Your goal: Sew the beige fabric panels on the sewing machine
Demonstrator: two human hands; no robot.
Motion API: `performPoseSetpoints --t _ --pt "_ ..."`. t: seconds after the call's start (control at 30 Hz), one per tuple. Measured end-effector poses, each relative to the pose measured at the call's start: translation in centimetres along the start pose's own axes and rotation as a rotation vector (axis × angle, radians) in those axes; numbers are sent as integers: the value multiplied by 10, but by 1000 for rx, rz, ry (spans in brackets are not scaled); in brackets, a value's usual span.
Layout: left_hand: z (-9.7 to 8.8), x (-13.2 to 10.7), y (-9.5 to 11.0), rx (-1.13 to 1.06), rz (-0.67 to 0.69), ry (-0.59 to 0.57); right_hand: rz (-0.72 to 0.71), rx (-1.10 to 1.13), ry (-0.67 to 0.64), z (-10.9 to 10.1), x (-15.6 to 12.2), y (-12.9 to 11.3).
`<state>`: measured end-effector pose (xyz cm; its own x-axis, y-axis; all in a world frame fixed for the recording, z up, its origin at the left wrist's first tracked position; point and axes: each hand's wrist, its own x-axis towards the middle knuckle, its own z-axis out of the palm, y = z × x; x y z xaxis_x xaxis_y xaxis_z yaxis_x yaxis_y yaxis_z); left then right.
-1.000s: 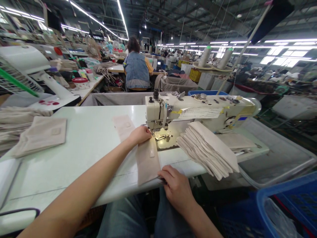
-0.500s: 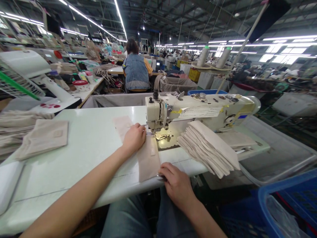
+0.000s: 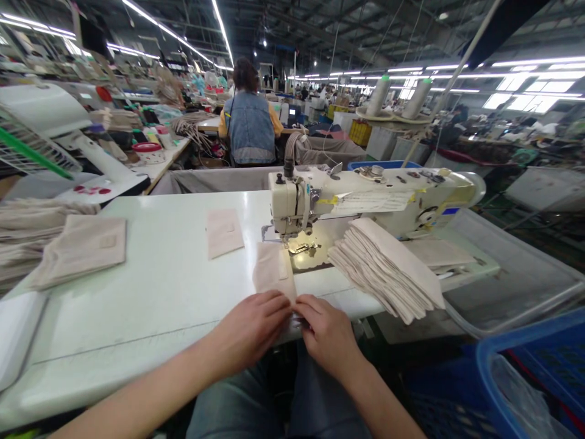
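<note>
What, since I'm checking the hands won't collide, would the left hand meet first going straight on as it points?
Probably the right hand, whose fingers lie just ahead of the left hand at the near end of the beige cloth. Whether the hands touch is unclear.

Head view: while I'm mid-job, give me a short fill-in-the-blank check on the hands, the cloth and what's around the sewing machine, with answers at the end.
1. The left hand and the right hand meet at the ____ (near/far) end of the beige cloth, as the camera sees it.
2. The loose cloth piece lies to the ____ of the sewing machine.
3. Close behind the machine, the large thread cones number ____.
4. The basket at lower right is coloured ____.

Missing words: near; left; two; blue.
</note>
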<state>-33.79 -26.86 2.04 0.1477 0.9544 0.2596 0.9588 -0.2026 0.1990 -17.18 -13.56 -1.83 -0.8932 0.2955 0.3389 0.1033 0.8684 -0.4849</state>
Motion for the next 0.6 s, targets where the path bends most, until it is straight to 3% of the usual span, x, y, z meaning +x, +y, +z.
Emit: performPoseSetpoints --t 0.13,0.6 --pt "11 -5 7 43 -8 -14 0 2 6 0 5 0" --pt "2 14 -11 -23 -76 -59 35 -76 -28 0 34 7"
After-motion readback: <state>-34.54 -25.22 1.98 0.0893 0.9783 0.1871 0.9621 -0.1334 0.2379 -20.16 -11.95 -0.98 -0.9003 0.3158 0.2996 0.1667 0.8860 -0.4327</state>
